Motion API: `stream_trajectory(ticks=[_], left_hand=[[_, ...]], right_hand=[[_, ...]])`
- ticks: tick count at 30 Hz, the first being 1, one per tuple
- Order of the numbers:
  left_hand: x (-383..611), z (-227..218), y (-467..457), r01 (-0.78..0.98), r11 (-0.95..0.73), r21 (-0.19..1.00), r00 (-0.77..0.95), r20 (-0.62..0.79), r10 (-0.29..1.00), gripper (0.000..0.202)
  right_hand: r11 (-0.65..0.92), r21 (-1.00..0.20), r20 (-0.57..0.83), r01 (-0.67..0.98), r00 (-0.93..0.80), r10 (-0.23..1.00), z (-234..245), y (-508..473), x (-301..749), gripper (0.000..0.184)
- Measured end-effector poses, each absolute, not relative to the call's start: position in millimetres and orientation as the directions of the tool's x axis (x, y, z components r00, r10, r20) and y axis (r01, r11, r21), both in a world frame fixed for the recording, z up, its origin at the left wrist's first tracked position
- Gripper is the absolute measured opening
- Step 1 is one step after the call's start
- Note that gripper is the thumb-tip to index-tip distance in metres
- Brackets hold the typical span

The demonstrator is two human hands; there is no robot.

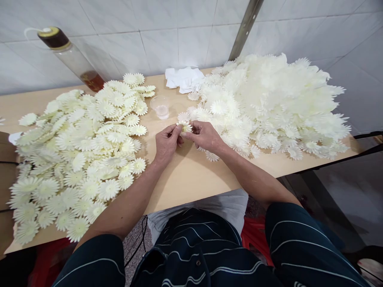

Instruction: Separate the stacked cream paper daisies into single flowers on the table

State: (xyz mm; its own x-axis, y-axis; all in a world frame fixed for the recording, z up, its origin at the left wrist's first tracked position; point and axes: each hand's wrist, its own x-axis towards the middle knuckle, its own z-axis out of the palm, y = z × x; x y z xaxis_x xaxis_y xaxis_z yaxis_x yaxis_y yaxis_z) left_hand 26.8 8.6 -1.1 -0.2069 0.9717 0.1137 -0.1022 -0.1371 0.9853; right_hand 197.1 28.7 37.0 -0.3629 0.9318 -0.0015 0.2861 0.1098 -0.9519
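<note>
My left hand (166, 142) and my right hand (203, 135) meet over the middle of the wooden table (191, 175). Both pinch one small cream paper flower (185, 126) between thumbs and fingertips. A spread of flat finished-looking daisy flowers (80, 147) covers the table to the left of my left hand. A tall heap of cream petal pieces (269, 99) rises to the right of my right hand. A small clear plastic cup (160, 107) stands just beyond my hands.
A crumpled white cloth (185, 79) lies at the table's back edge. A clear bottle with a dark cap (70, 56) leans against the tiled wall at the back left. A metal pole (245, 28) runs up the wall.
</note>
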Motion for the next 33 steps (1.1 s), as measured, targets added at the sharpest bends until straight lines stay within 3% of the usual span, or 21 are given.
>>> stream_trajectory(ticks=[5, 20, 23, 27, 33], left_hand=[[28, -2, 8, -0.113, -0.112, 0.987, -0.204, 0.088, 0.975, 0.046], [27, -3, 9, -0.083, -0.119, 0.989, -0.207, 0.1, 0.973, 0.046], [25, -4, 10, -0.076, -0.124, 0.989, -0.215, 0.105, 0.971, 0.045], [18, -6, 17, -0.084, -0.126, 0.988, -0.275, 0.098, 0.957, 0.043], [13, -6, 22, -0.13, -0.098, 0.987, -0.314, 0.052, 0.948, 0.04]], right_hand=[[0.14, -0.9, 0.034, 0.413, -0.254, 0.966, 34, 28, 194, 0.072], [0.155, -0.789, 0.049, 0.595, -0.191, 0.98, 34, 33, 195, 0.073], [0.154, -0.855, 0.022, 0.496, -0.262, 0.965, 38, 32, 198, 0.074], [0.089, -0.967, -0.014, 0.24, -0.395, 0.919, 47, 31, 207, 0.067], [0.075, -0.992, 0.031, 0.101, -0.377, 0.926, 50, 35, 215, 0.057]])
